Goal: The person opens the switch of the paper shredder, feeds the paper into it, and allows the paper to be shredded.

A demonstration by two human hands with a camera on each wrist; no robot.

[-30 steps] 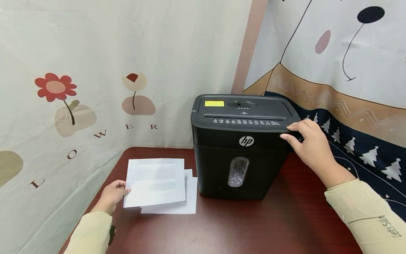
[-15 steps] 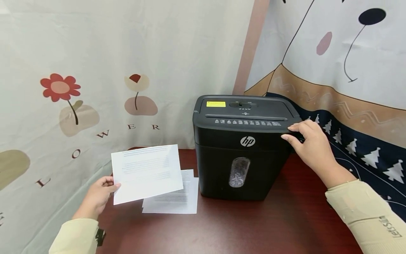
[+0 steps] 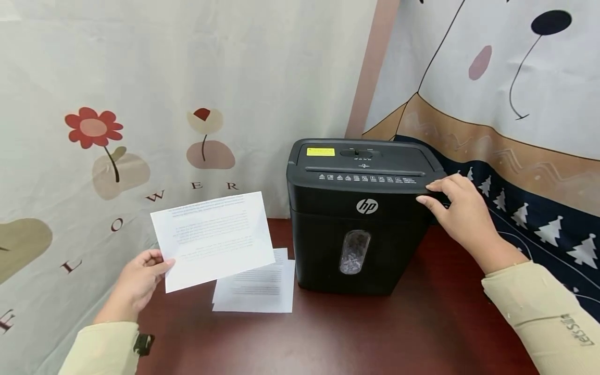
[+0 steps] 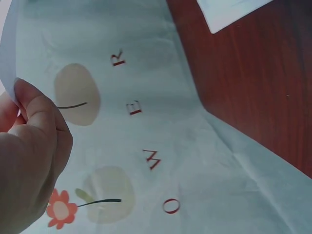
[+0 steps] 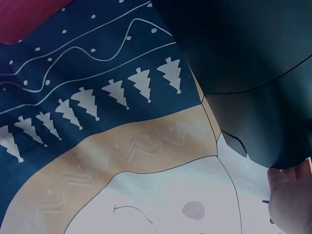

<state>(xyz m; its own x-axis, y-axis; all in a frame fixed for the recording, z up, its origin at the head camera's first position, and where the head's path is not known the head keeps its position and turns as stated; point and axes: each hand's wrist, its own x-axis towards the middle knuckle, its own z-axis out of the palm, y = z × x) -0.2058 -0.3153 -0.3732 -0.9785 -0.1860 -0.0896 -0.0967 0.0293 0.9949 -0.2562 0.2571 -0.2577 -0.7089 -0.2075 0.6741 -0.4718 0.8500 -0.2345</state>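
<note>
My left hand pinches the left edge of a white printed sheet of paper, thumb on its front. The sheet is raised and tilted, overlapping several printed papers on the table in the head view. To their right stands a black HP paper shredder with a slot on top and shreds behind its window. My right hand holds the shredder's front right top corner, thumb against the front and fingers at the lid edge. The left wrist view shows the sheet edge-on between thumb and fingers.
A dark red table carries the shredder and papers. Printed fabric hangs behind, with a flower curtain at the back and left and a tree-patterned cloth at the right, close to my right arm.
My left hand has lifted the top sheet off the papers, up and to the left, and tilted it. More of the papers beneath now shows. My right hand has stayed on the shredder.
</note>
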